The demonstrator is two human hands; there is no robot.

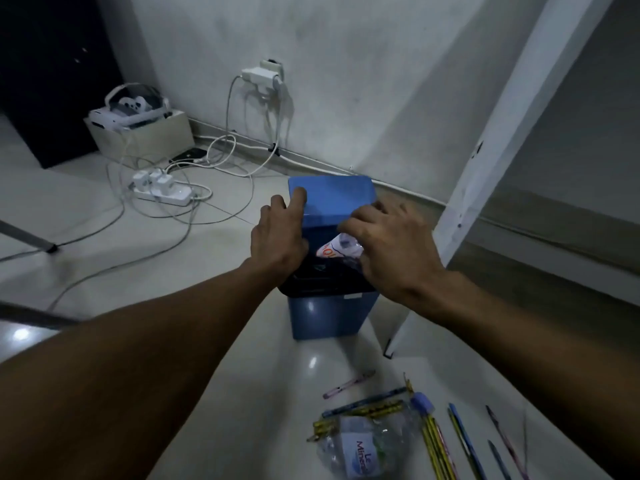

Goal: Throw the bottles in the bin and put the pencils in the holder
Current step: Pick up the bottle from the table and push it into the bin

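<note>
A boxy blue plastic bin (329,313) with a black liner is standing on glossy pale floor, its flat lid (332,199) tilted up. The left hand (278,237) is holding the lid's left edge, fingers curled around it. The right hand (388,247) is gripping a crumpled clear bottle (337,249) over the bin's mouth. Nearer, another crushed bottle (360,448) and slim striped pencils (436,441) are lying on the floor, well apart from both hands.
</note>
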